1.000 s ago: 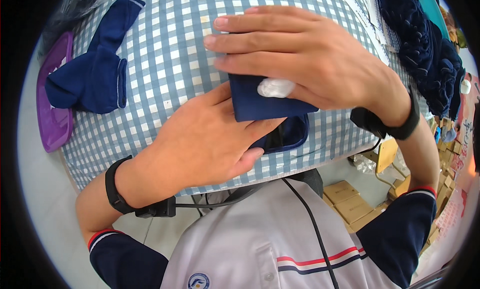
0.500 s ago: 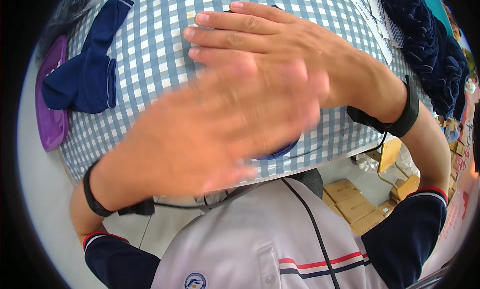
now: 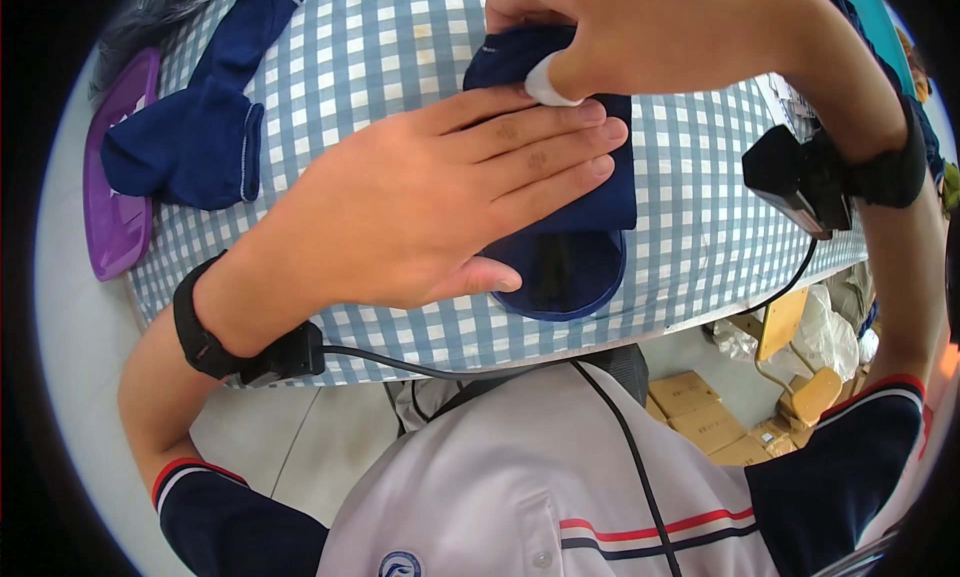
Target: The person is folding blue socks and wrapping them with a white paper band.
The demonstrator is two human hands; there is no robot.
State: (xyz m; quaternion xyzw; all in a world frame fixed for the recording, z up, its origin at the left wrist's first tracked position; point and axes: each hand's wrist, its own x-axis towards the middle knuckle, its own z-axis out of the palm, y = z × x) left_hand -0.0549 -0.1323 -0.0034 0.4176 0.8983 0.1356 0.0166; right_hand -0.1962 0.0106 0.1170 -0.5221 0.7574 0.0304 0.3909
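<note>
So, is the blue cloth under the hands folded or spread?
The blue cloth is not fully spread: its far end bends at the right hand. Beneath the left hand, I cannot tell.

My left hand [image 3: 430, 187] lies across the navy pouch [image 3: 610, 197], hiding its middle and part of its left edge. At the pouch's far end, my right hand [image 3: 630, 32] runs past the upper edge of view, its fingertips out of sight. Left of the pouch, a navy fabric piece [image 3: 190, 142] covers part of the purple tray [image 3: 125, 242]. Toward me from the pouch, the round emblem [image 3: 400, 565] on my shirt [image 3: 470, 477] is cropped below; to the pouch's lower right, print on the cartons [image 3: 708, 424] is too small to read.
</note>
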